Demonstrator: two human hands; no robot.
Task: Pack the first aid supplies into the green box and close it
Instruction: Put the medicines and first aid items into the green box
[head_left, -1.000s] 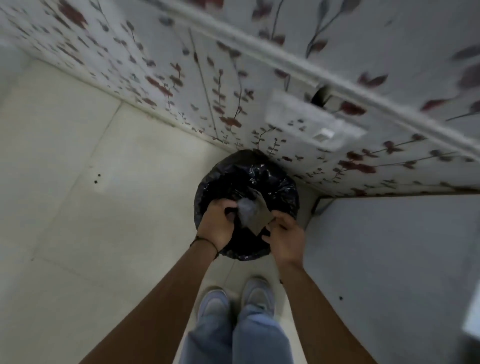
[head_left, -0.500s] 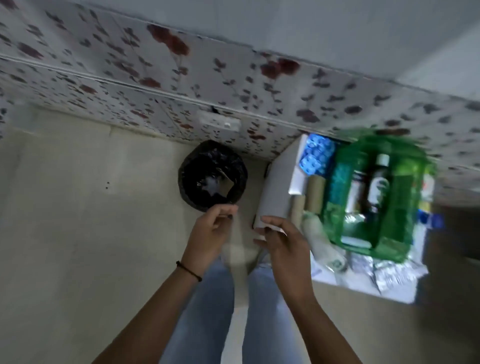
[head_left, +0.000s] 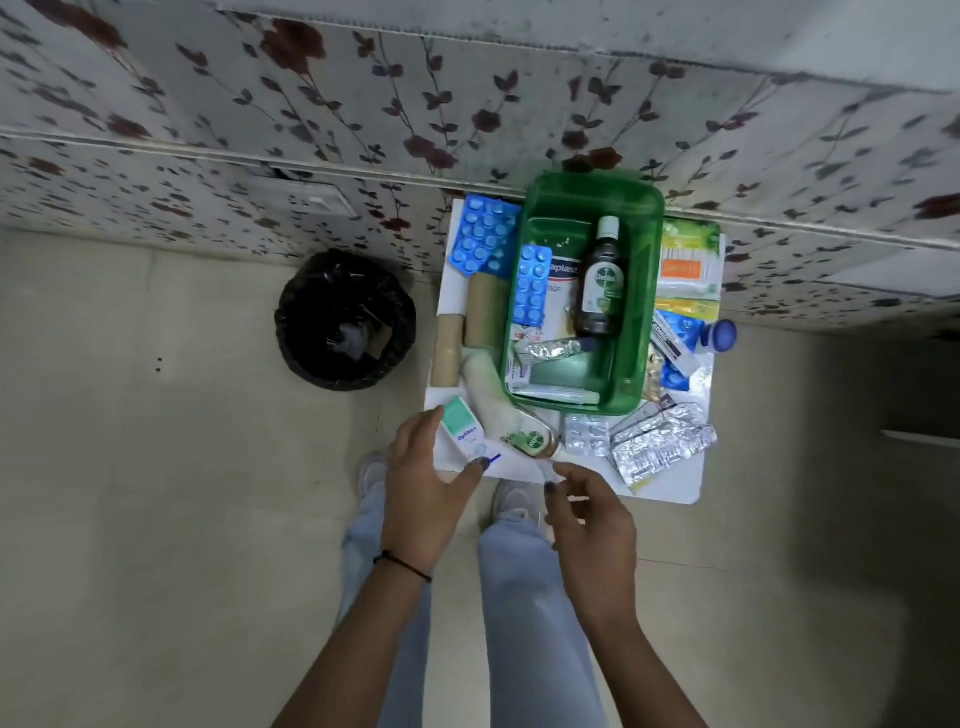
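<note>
Green box (head_left: 644, 291) sits open on the white bench (head_left: 670, 483), pushed up near the flowered wall, and it's already carrying cargo: a dark bottle (head_left: 600, 283) lying along the middle, a blue pill strip (head_left: 532, 285) leaning at its left side, a silver tube (head_left: 553, 351) across the near end. Outside the box, to its left, another blue pill sheet (head_left: 480, 239) and two tan bandage rolls (head_left: 449, 351); to its right, packets and a blue-capped bottle (head_left: 719, 336); in front, foil pill strips (head_left: 660, 447). Down low, the left hand (head_left: 428, 499) hovers at the bench's near corner, fingers spread, thumb and forefinger either side of a small white-and-green carton (head_left: 464, 427), though whether it's actually gripped I can't tell. Right hand (head_left: 592, 514) just short of the bench edge, fingers loosely curled, nothing in them. Off on the floor to the left, a black-lined bin (head_left: 345, 319) stands beside the bench.
</note>
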